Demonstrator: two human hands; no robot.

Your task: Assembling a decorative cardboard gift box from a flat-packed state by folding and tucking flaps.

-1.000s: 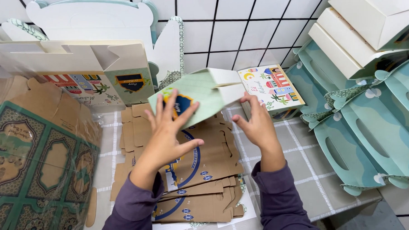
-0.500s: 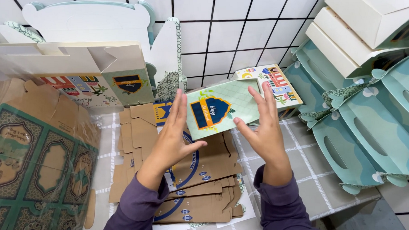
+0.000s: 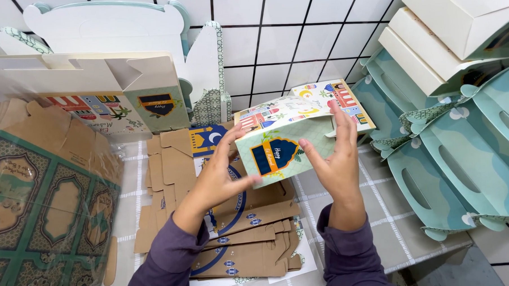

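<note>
Left hand spread fairly wide, fingers stretched up and pressed flat against the left side of a small pale-green printed cardboard box with a dark blue arch emblem, thumb hooked under its lower edge. Right hand just as open, palm against the box's right side, fingertips reaching up to the top corner. So neither hand clenched, more of a flat two-sided squeeze with the box sandwiched between, lifted off the surface around the middle of the frame and tilted a bit down to the left. Purple sleeves on both wrists.

Directly under the hands, lower centre: messy pile of flat brown cardboard blanks with blue and white print, lying on a pale checked tablecloth. Just behind the held box, touching or nearly so, another colourful printed box top. Upper left: a half-folded white and green carton with open flaps. Far left edge: a plastic-wrapped stack of green and brown patterned flat sheets. Right side: a fanned heap of teal carrier boxes with cut-out handles, and white boxes stacked in the upper right corner. White tiled wall across the back.
</note>
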